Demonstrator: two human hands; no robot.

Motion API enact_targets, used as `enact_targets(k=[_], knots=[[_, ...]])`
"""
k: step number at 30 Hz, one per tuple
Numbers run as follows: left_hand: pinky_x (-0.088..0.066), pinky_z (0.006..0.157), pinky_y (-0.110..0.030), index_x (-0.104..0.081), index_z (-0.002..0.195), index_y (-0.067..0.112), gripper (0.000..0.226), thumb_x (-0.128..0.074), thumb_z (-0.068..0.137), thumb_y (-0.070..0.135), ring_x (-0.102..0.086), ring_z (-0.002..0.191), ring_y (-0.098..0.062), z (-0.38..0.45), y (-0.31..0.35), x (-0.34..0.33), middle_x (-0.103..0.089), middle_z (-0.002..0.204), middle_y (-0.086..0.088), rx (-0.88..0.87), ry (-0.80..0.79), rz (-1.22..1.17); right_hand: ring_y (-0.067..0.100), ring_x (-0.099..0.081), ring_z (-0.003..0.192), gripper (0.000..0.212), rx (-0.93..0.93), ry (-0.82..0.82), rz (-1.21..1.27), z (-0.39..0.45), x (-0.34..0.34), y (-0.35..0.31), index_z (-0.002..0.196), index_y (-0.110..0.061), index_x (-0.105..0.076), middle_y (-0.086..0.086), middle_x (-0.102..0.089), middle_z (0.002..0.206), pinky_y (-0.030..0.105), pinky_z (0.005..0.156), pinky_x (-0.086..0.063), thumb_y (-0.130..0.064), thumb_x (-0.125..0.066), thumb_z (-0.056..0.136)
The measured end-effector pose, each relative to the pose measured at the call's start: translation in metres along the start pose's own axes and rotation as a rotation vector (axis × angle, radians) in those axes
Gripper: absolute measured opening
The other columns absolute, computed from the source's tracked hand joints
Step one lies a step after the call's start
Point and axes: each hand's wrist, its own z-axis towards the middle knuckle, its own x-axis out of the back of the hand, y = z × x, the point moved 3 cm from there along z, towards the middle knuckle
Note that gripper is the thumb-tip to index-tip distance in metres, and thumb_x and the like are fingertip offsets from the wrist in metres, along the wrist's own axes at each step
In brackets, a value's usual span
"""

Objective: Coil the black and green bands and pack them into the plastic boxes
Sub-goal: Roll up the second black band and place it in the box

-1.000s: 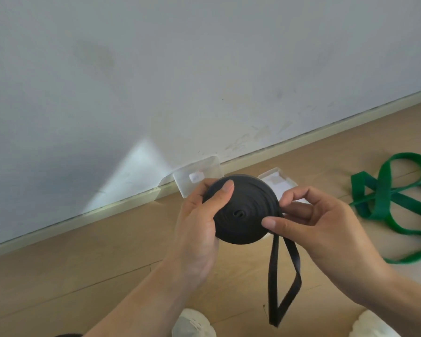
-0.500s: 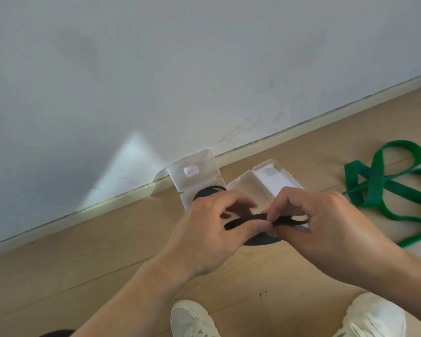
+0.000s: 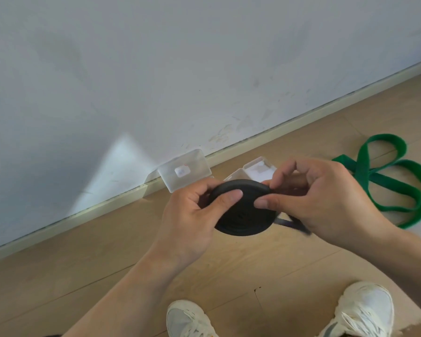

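Note:
The black band (image 3: pixel 243 215) is wound into a flat round coil held in front of me above the floor. My left hand (image 3: pixel 192 222) grips the coil's left side, thumb on its top face. My right hand (image 3: pixel 326 200) pinches the coil's right rim, and a short blurred tail of the band sticks out under that palm. The green band (image 3: pixel 384 183) lies loose and looped on the floor to the right. Two clear plastic boxes stand open by the wall: one (image 3: pixel 185 172) behind my left hand, the other (image 3: pixel 258 170) partly hidden behind the coil.
A white wall with a pale skirting board (image 3: pixel 289 132) runs diagonally behind the boxes. The floor is light wood planks (image 3: pixel 83 263). My two white shoes (image 3: pixel 190 319) (image 3: pixel 362 310) show at the bottom edge.
The coil was edge-on and low between both hands half a second ago; now it is tipped up with its flat face showing. The long hanging tail seen a second ago is down to a short end.

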Motion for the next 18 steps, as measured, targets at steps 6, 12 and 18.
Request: enact_targets(k=[6, 12, 18], knots=[[-0.057, 0.093, -0.056, -0.076, 0.096, 0.031, 0.02, -0.071, 0.084, 0.046, -0.07, 0.101, -0.028, 0.003, -0.01, 0.001, -0.076, 0.097, -0.002, 0.098, 0.027, -0.188, 0.008, -0.073, 0.066, 0.027, -0.038, -0.027, 0.008, 0.002, 0.003, 0.007, 0.084, -0.022, -0.065, -0.015, -0.077, 0.072, 0.019, 0.064, -0.055, -0.027, -0.088, 0.07], [-0.054, 0.099, -0.058, -0.075, 0.088, 0.022, 0.013, -0.069, 0.088, 0.033, -0.067, 0.111, -0.039, -0.001, -0.011, -0.005, -0.072, 0.113, -0.019, 0.242, 0.039, -0.464, 0.015, -0.077, 0.073, 0.021, -0.03, -0.042, 0.179, -0.002, 0.001, 0.01, 0.092, -0.02, -0.072, -0.008, -0.08, 0.078, 0.024, 0.07, -0.061, -0.02, -0.083, 0.075], [-0.054, 0.078, -0.046, -0.067, 0.091, 0.022, 0.02, -0.073, 0.086, 0.041, -0.068, 0.089, -0.028, -0.005, -0.008, -0.007, -0.072, 0.102, -0.018, 0.277, -0.079, -0.382, 0.001, -0.074, 0.069, 0.019, 0.0, -0.056, 0.068, -0.006, 0.003, 0.011, 0.091, -0.037, -0.079, -0.019, -0.076, 0.072, 0.019, 0.064, -0.058, -0.022, -0.082, 0.079]])
